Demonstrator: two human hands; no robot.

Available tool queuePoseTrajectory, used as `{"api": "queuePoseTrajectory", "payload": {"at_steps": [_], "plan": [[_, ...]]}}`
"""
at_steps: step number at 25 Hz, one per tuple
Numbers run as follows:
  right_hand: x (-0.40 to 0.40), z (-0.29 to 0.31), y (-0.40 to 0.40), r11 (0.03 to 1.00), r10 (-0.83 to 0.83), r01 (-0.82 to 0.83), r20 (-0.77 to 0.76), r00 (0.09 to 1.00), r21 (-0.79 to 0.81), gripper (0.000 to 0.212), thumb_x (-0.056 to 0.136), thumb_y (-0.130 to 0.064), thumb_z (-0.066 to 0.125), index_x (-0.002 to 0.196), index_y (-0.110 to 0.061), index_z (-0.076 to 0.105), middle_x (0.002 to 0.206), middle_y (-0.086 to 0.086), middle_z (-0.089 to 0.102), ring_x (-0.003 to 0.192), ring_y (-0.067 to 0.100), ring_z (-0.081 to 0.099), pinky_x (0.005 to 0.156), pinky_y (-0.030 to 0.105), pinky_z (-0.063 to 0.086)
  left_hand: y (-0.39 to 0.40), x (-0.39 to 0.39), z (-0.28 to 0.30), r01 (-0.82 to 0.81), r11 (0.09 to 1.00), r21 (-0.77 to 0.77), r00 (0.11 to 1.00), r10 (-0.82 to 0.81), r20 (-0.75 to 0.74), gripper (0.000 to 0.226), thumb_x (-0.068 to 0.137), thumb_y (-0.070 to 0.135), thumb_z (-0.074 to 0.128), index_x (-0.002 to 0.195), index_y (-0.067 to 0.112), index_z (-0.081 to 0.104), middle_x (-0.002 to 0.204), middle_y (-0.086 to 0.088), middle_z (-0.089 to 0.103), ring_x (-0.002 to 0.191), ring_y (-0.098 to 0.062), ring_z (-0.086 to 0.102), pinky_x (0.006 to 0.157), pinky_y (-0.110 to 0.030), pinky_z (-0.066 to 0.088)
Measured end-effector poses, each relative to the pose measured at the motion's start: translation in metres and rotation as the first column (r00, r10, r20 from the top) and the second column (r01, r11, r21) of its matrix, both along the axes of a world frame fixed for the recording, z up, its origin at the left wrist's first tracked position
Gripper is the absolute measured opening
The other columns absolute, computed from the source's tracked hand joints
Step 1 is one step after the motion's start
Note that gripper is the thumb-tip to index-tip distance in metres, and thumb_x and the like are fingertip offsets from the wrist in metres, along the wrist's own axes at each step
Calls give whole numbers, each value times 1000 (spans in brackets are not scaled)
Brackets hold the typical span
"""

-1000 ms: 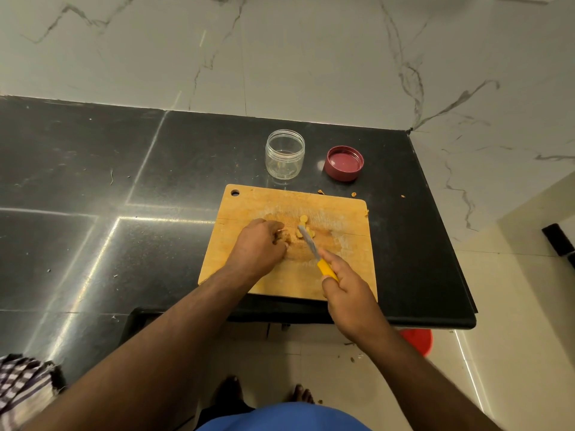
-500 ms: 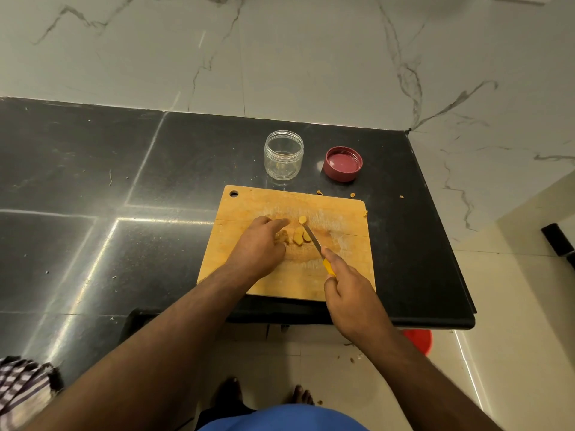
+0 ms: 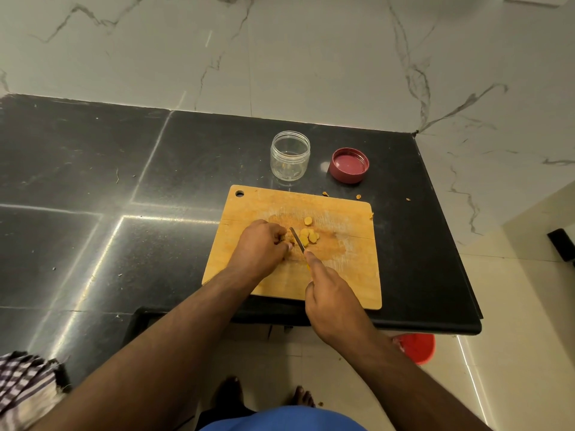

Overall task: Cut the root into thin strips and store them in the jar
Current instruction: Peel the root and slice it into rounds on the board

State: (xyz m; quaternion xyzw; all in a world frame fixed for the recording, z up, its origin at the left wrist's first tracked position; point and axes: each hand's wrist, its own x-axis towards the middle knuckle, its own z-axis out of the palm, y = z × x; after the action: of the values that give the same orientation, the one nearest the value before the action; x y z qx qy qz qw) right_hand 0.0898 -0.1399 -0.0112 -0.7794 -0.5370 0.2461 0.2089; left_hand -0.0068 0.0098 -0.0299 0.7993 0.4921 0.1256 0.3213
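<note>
Black table [image 3: 93,169] carried a board [image 3: 342,275]. On it the left hand [image 3: 261,247] pinched the root [image 3: 283,237]; the right hand [image 3: 333,301] gripped a knife [image 3: 297,241]. Slices [image 3: 308,236] lay at its 3 o'clock. At 12 o'clock the jar [image 3: 290,157] looked empty: cutting seemed unfinished.

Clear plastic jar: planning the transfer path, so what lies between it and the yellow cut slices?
In the head view, only bare wooden cutting board lies between the clear plastic jar and the yellow cut slices.
</note>
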Motion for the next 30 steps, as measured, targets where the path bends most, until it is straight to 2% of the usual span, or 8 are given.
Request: {"api": "queuePoseTrajectory", "payload": {"at_steps": [9, 12, 14, 19, 23, 26, 28, 30], "plan": [[-8, -1, 0, 1000, 25, -24, 12, 1000, -17, 57, 104, -20, 33, 157, -28, 15, 118, 1, 51, 91, 15, 53, 79, 35, 49, 0, 0, 2, 10, 1000, 11, 1000, -10, -11, 20, 88, 25, 73, 105, 13, 74, 101, -3, 62, 91, -17, 57, 79, -34, 52], [-8, 2, 4, 998, 41, -40, 22, 999, -37, 56, 103, -19, 31, 156, -28, 14, 119, 3, 52, 92, 16, 53, 77, 33, 48, 1, 1, 2, 23, 1000, 11, 999, -23, -31, 7, 88, 25, 73, 86, 18, 71, 91, 1, 58, 85, -16, 55, 62, -24, 40], [-6, 3, 7, 997, 50, -48, 28, 998, -54, 57, 102, -18, 31, 156, -28, 14, 119, 4, 53, 94, 17, 53, 78, 33, 49, 3, 1, 1, 21, 1000, 2, 999, -21, -42, 12, 88, 24, 73, 79, 20, 67, 86, 3, 55, 81, -14, 52, 57, -20, 31], [-1, 1, 22, 992, 57, -57, -5, 998, -112, 61, 99, -13, 34, 156, -26, 17, 128, 8, 55, 107, 22, 54, 83, 32, 46, 4, 2, 1, 25, 999, -19, 1000, -25, 13, 6, 86, 19, 75, 91, 18, 77, 85, 3, 63, 82, -16, 60, 63, -25, 45], [-7, -6, 4, 993, 20, -21, -16, 1000, -119, 63, 101, -17, 35, 157, -31, 10, 117, 2, 54, 95, 16, 53, 78, 33, 47, 6, 1, -3, 10, 998, -55, 1000, -10, 10, 6, 86, 23, 75, 89, 18, 77, 73, 9, 65, 71, -9, 60, 53, -16, 34], [-8, -8, -22, 998, 36, -37, -20, 999, -51, 59, 103, -19, 36, 158, -29, 14, 111, -4, 50, 89, 10, 51, 76, 27, 46, 6, 1, -4, 0, 997, -76, 1000, 1, 15, 15, 86, 26, 76, 99, 19, 78, 85, 4, 72, 81, -12, 65, 61, -23, 47], [-1, -7, -28, 1000, 9, -9, -42, 999, 15, 57, 104, -18, 38, 157, -29, 20, 118, -8, 51, 94, 6, 51, 82, 23, 46, 6, 0, -3, 1, 998, -68, 1000, 0, 17, 24, 85, 26, 77, 107, 15, 77, 94, 0, 74, 88, -15, 68, 76, -34, 57], [10, -2, -23, 994, -87, 98, -171, 981, 58, 54, 103, -17, 40, 154, -33, 27, 124, -16, 47, 92, 0, 52, 80, 22, 47, 4, 0, -1, -5, 998, -64, 1000, 6, 24, 32, 86, 24, 77, 115, 11, 73, 103, -4, 74, 94, -16, 68, 85, -35, 57]]}}
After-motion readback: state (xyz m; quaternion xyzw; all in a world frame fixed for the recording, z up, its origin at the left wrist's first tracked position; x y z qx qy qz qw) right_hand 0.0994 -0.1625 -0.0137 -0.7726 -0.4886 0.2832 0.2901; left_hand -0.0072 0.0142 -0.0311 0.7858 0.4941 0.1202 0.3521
